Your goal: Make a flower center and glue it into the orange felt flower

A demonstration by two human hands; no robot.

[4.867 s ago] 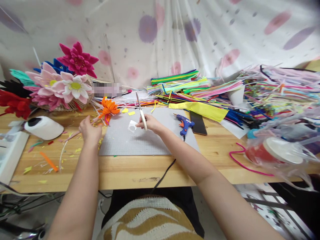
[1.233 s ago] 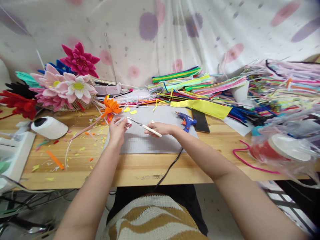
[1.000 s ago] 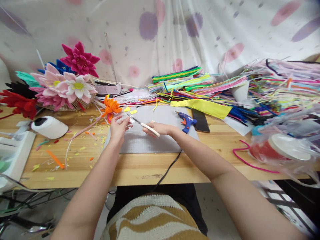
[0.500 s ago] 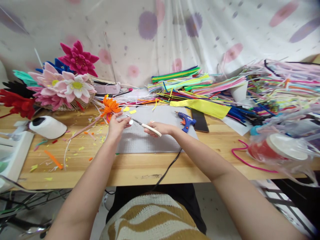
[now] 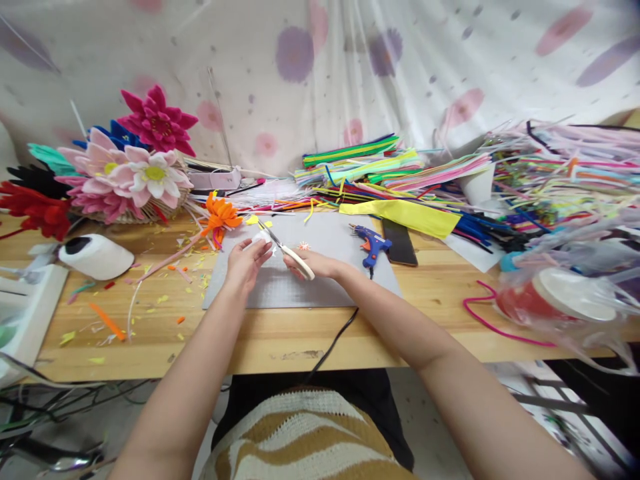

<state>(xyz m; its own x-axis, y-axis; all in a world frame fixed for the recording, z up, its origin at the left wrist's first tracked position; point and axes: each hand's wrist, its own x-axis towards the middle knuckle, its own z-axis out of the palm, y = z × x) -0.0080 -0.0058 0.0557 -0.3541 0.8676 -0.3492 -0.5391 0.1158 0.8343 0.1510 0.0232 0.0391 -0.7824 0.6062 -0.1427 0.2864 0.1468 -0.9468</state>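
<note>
My left hand (image 5: 247, 261) is closed on a small white piece (image 5: 261, 238), pinched between thumb and fingers; its material is too small to make out. In my right hand (image 5: 307, 263) is a pair of scissors (image 5: 297, 260) with cream handles, the blades pointing up and left to the white piece. Both hands are over a grey mat (image 5: 325, 290). A tiny pale, star-like flower piece (image 5: 303, 246) shows just above my right hand. Left of the mat's top edge, near my left hand, lies an orange flower (image 5: 221, 215).
A blue glue gun (image 5: 371, 245) lies on the mat's right, beside a dark phone (image 5: 400, 243). Behind are heaps of pipe cleaners (image 5: 360, 170) and a yellow strip (image 5: 400, 217). To the left stand fuzzy flowers (image 5: 155, 173) and a white thread cone (image 5: 97, 256); scraps litter the wood.
My left hand has moved right, away from the orange flower, with the white piece. The scissors have shifted slightly left, and the mat's left part now shows more.
</note>
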